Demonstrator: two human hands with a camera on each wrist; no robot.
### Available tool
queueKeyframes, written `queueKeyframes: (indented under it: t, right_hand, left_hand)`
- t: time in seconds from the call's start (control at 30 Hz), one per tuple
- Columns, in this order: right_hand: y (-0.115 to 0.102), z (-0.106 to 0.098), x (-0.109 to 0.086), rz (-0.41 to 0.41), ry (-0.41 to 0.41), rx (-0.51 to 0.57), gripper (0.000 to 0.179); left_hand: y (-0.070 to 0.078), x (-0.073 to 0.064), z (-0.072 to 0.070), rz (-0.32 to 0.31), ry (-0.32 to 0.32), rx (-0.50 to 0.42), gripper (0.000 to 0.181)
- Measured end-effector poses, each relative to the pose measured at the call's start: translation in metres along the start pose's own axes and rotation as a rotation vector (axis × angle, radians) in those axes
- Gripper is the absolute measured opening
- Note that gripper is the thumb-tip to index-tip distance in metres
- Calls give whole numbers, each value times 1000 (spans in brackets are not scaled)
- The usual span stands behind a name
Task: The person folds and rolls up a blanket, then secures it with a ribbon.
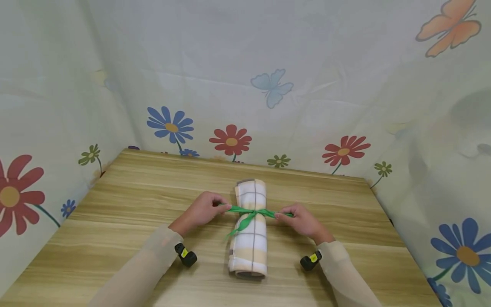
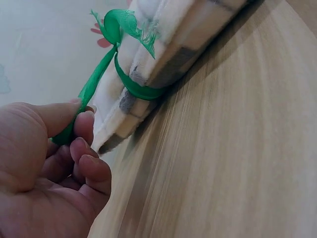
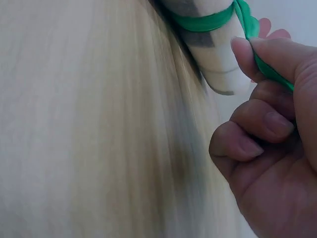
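A rolled towel (image 1: 249,247), white and beige with grey lines, lies lengthwise on the wooden table. Around its middle runs a green ribbon (image 1: 245,222), knotted on top, with one loose tail hanging toward the near left. My left hand (image 1: 205,211) pinches the ribbon between thumb and index finger on the left side of the roll. On the right, my right hand (image 1: 303,219) pinches another part of the ribbon between thumb and index finger. The ribbon stretches outward from the knot to both hands. Both wrist views show the green band (image 2: 141,90) passing around the towel's side.
The wooden table (image 1: 126,204) extends on all sides of the towel. Behind and beside it hangs a pale curtain (image 1: 215,55) printed with flowers and butterflies. A small black camera (image 1: 188,256) is strapped at the left wrist, another black camera (image 1: 310,261) at the right.
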State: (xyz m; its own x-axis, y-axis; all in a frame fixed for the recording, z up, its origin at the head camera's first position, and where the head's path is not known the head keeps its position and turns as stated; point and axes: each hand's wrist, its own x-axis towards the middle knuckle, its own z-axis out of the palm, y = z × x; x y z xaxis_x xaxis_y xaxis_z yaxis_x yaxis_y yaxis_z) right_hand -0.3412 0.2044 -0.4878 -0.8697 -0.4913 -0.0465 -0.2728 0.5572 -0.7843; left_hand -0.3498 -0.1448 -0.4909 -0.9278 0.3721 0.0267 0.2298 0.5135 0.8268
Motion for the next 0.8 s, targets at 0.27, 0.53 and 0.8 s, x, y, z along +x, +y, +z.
queueKeyframes:
  t: [0.27, 0.53, 0.8]
  right_hand:
    - [-11, 1, -2, -86, 197, -65, 23]
    - [-51, 24, 3, -293, 242, -189, 23]
    - [-62, 36, 12, -373, 239, -228, 5]
  left_hand:
    - [2, -1, -3, -23, -42, -77, 15]
    - [3, 1, -1, -65, -50, -152, 19]
    - [3, 1, 1, -74, -34, -181, 17]
